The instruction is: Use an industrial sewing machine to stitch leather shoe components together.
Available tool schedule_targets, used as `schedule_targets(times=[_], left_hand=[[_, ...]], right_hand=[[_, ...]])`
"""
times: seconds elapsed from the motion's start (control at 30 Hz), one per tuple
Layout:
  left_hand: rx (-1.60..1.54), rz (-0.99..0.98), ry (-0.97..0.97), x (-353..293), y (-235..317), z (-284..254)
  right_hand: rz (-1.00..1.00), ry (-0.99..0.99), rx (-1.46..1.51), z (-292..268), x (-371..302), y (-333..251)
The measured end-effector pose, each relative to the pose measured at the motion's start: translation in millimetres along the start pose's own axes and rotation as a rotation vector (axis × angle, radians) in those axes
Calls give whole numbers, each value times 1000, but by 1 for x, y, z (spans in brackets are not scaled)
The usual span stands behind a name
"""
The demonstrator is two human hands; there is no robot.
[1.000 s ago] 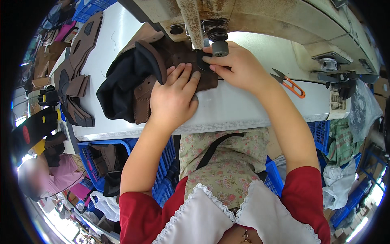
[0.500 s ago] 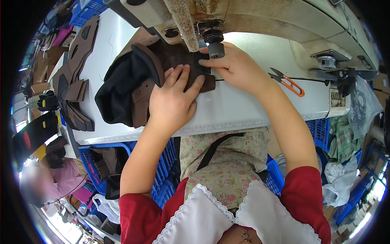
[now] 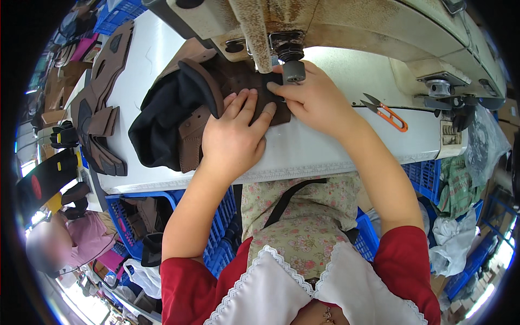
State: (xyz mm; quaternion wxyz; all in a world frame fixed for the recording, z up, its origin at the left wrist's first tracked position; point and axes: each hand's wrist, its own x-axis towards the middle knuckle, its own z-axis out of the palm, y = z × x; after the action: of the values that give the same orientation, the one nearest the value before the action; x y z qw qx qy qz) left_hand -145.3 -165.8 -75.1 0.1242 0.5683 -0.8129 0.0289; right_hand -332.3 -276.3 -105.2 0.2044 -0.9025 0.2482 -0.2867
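A brown leather shoe upper (image 3: 193,135) with black cloth lining (image 3: 154,130) lies on the white sewing machine table, its right part beneath the machine head. My left hand (image 3: 234,130) rests on the brown leather with fingers spread and pressing down. At the right edge of the piece, my right hand (image 3: 314,97) has its thumb against a small black patch (image 3: 272,82), with the index finger on the patch's far side. The grey knob of the machine (image 3: 294,71) hides part of those fingers. The needle point cannot be seen.
Orange-handled thread snips (image 3: 391,115) lie right of my right hand. Brown cut pieces (image 3: 103,122) are stacked at the table's left. The sewing machine arm (image 3: 379,32) spans above. Blue crates (image 3: 216,222) stand below the front edge. A person in pink (image 3: 89,238) is at far left.
The shoe upper's right end has turned slightly, its corner now nearer the table's front edge. Both hands have shifted a little with it. The whole view has moved slightly.
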Motion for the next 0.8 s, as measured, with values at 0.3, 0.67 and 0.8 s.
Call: schedule_targets(times=[0.3,0.67,0.8], left_hand=[[55,26,27,1,-2,1],[-7,57,48,2,-6,5],[3,74,64,3,-8,6]], right_hand=[[25,61,-20,4,-3,-3],[48,51,3,1,2,-3],[52,47,2,-1,4,-3]])
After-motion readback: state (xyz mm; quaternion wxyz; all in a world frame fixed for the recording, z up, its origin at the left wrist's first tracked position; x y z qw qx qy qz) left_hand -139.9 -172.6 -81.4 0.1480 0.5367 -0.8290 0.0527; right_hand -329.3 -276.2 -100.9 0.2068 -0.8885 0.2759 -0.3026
